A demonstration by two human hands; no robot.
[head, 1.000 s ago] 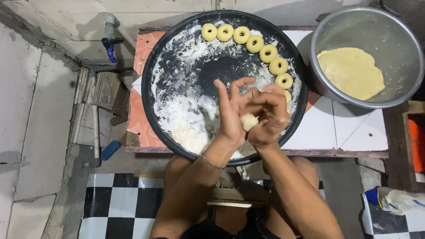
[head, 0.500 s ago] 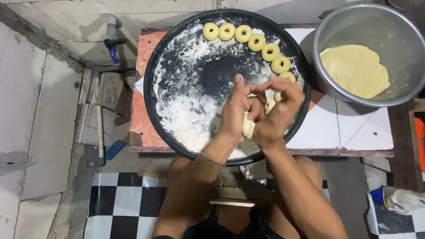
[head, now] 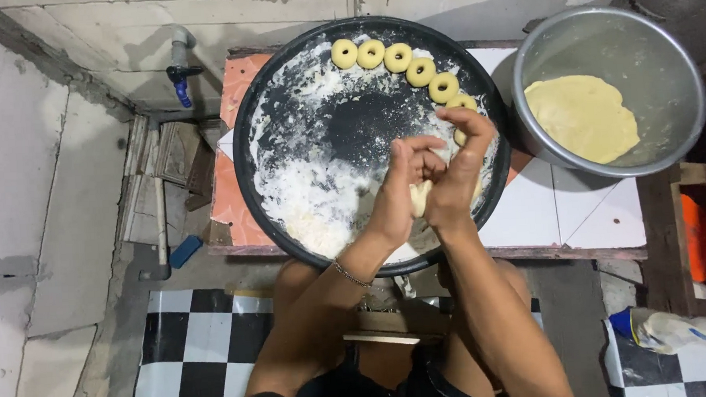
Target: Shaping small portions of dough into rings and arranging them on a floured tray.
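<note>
My left hand (head: 405,189) and my right hand (head: 461,169) are pressed palm to palm around a small piece of pale dough (head: 421,197), held over a round black tray (head: 253,107) dusted with white flour (head: 313,200). Several ring-shaped dough pieces (head: 398,57) lie in an arc along the tray's far right rim. A thin bracelet circles my left wrist. A metal bowl (head: 667,45) to the right holds a flat mass of yellow dough (head: 581,119).
The tray and bowl stand on a low tiled table (head: 563,212) against a concrete wall. A pipe with a blue tap (head: 179,75) is at the upper left. Black-and-white checkered floor (head: 199,343) lies below. A plastic packet (head: 674,331) rests at lower right.
My hands have shifted from cupped fingers to flat palms against each other, the right sliding forward over the dough piece. The view drifted slightly left.
</note>
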